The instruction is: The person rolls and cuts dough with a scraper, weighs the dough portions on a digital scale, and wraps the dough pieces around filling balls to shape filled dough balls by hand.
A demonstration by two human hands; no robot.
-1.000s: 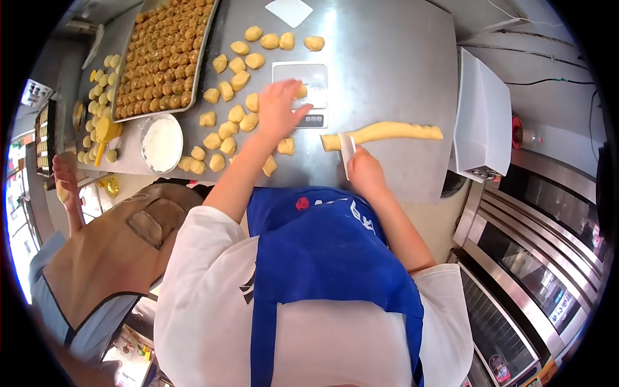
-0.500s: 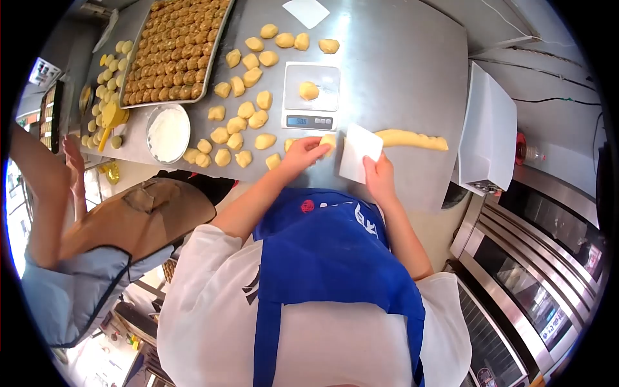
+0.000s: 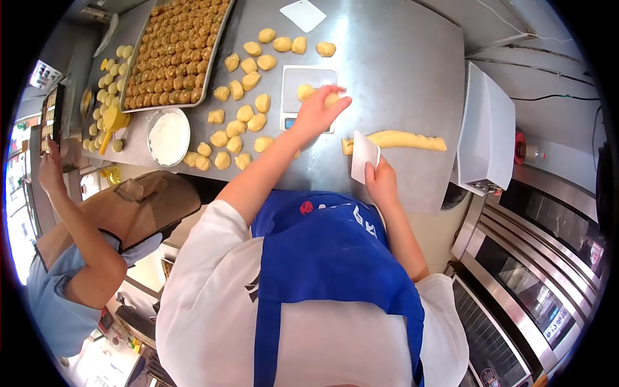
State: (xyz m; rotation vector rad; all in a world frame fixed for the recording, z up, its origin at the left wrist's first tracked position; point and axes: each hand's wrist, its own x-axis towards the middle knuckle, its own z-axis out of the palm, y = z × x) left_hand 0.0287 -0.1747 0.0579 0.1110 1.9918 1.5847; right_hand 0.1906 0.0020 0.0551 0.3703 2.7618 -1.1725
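My left hand (image 3: pixel 317 115) is over the digital kitchen scale (image 3: pixel 290 75), its fingers around a piece of dough (image 3: pixel 331 100). Another dough piece (image 3: pixel 304 92) sits on the scale's plate, beside my fingertips and partly hidden by them. The scale's display is mostly covered by my hand and wrist. In my right hand (image 3: pixel 382 180) is a white dough scraper (image 3: pixel 365 158), gripped by its lower edge and tilted. It stands at the cut left end of a long yellow dough roll (image 3: pixel 406 139) lying on the metal table.
Several dough pieces (image 3: pixel 245 112) are spread left of the scale. Farther left are a bowl of flour (image 3: pixel 169 137), a yellow strainer (image 3: pixel 115 119) and a tray of brown balls (image 3: pixel 205 90). A white card (image 3: pixel 303 15) lies at the back. A co-worker (image 3: pixel 84 258) stands at left.
My left hand has moved up from the table's front to the scale with a dough piece. My right hand has turned the scraper slightly. The co-worker's arm has shifted toward a dark tray.
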